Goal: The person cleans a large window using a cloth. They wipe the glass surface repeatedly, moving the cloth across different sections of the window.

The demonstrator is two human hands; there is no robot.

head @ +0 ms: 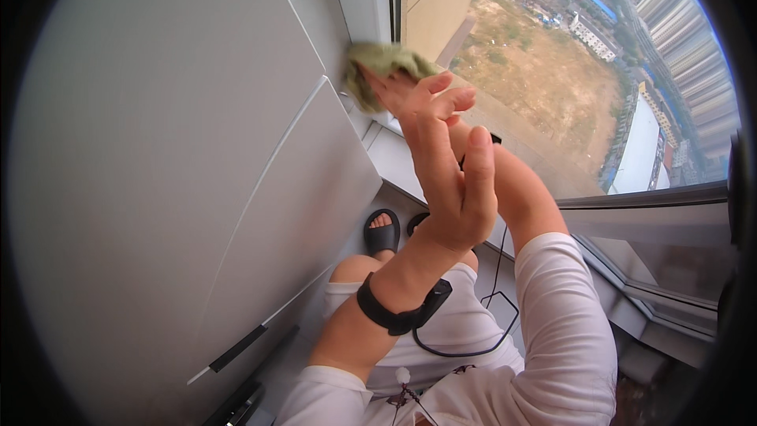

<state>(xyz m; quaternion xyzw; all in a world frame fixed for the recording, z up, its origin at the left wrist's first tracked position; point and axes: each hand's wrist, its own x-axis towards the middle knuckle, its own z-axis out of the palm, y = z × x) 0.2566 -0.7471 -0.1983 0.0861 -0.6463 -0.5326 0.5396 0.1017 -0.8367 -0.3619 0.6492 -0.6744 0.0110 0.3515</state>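
Note:
A green cloth (387, 59), partly blurred, lies against the corner between the pale cabinet side and the window frame. My right hand (393, 90) is on the cloth with its fingers against it; the wrist is partly hidden behind my other hand. Nearer the camera, my left hand (446, 171) is raised with its fingers apart and slightly bent, holding nothing. The left forearm wears a black strap with a small black device (436, 299), and a black cable hangs near it.
Tall grey-white cabinet doors (177, 130) fill the left side. A window frame (644, 194) runs along the right, with buildings and bare ground far below outside. A white sill (402, 165) lies beneath the hands. My feet in dark slippers (382, 236) stand on the tiled floor.

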